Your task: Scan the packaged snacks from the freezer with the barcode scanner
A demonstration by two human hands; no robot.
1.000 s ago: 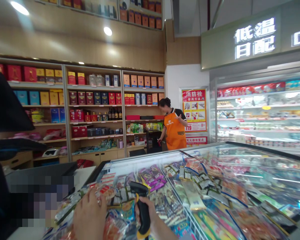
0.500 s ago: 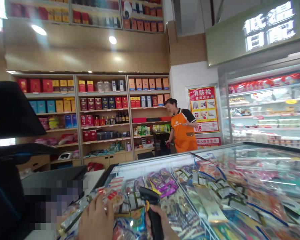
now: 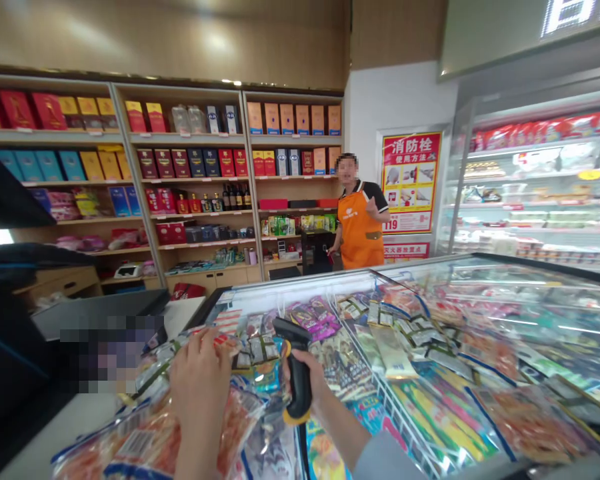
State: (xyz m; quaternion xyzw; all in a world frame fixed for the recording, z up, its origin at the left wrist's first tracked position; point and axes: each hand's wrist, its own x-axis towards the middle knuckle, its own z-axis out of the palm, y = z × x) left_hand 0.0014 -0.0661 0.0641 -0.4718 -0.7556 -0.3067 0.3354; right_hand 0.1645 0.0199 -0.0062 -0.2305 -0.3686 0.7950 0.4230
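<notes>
Scanner [image 3: 299, 390] gripped upright in the right hand [image 3: 313, 380], fingers wrapped closed around its black-and-yellow handle, head pointing away from the person, grey sleeve [image 3: 387, 460] showing at the forearm. Left hand [image 3: 200, 373] closing on a strip of snack packets [image 3: 180, 357], fingers [image 3: 207, 347] curled over the plastic just beside the scanner, the two hands near but not touching. More clear-wrapped packets [image 3: 155, 433] are lying heaped below the left wrist, spilling over the edge of a glass-topped freezer [image 3: 290, 280], its lid reflecting the store lights above rows of bagged snacks [image 3: 395, 347]. White counter [image 3: 183, 313] is running along the left, a pixelated patch [image 3: 110, 347] obscuring what sits on it.

Well beyond the freezer, a worker [image 3: 363, 213] in an orange apron [image 3: 360, 233] is standing facing the camera, one hand raised at chest height. Wooden shelves [image 3: 130, 160] packed with boxed goods and bottles are rising behind, a red-and-yellow fire hydrant poster [image 3: 411, 180] is hanging on the wall, and a lit chiller [image 3: 460, 167] is filling the right side.
</notes>
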